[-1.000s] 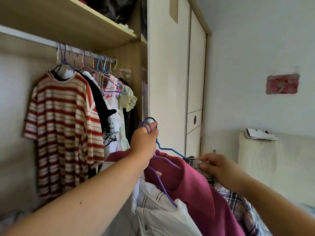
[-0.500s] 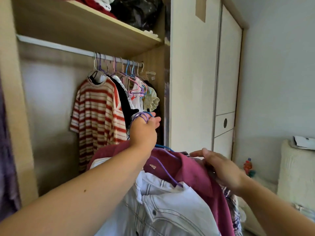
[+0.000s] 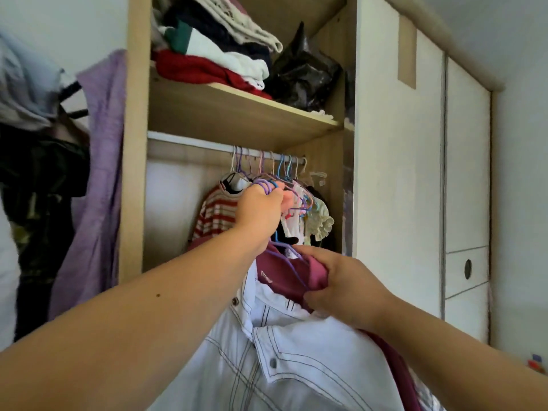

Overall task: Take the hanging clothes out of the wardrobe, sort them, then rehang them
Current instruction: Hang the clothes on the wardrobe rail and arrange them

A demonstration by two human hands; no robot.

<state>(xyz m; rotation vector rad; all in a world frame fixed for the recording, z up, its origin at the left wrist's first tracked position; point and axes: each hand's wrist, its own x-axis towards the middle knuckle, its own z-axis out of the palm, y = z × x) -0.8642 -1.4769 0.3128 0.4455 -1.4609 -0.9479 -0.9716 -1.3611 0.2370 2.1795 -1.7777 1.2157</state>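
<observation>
Partway, seemingly rehanging. Gripping a bunch of hooks (image 3: 263, 185) in the left hand (image 3: 261, 215), below the rail (image 3: 189, 143); pinching the maroon top (image 3: 281, 277) with the right hand (image 3: 345, 287), white shirt (image 3: 302, 369) nearest. Already on the rail's right end: striped top (image 3: 215, 216) and others. Held bundle not yet hung.

Left hand (image 3: 261, 215), right hand (image 3: 344, 289): apparently clenched.

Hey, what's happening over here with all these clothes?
A person stands at an open wardrobe. Their left hand grips a bunch of purple and blue hanger hooks just below the rail, with a white shirt and a maroon top hanging from them. Their right hand holds the maroon top's collar. A striped T-shirt and other clothes hang on the rail.
</observation>
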